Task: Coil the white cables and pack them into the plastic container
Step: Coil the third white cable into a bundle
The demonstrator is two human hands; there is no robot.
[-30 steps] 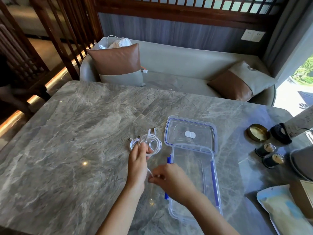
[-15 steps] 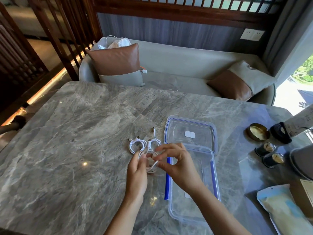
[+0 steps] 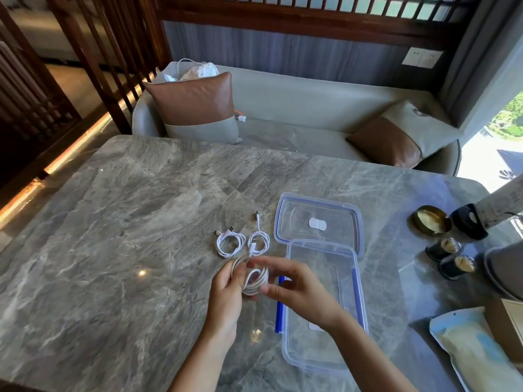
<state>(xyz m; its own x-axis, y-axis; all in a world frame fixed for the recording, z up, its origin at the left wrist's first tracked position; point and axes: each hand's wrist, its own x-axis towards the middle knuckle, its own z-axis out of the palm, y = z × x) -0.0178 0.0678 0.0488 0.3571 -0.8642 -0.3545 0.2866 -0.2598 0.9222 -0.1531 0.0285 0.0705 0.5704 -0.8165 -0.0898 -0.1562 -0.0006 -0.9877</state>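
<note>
Left hand and right hand above the grey marble worktop, both with fingers closed on a coiled white cable held between them just left of the clear plastic container. Two more coiled cables lie on the worktop just beyond the hands, side by side. The container's lid lies flat, touching its far end.
</note>
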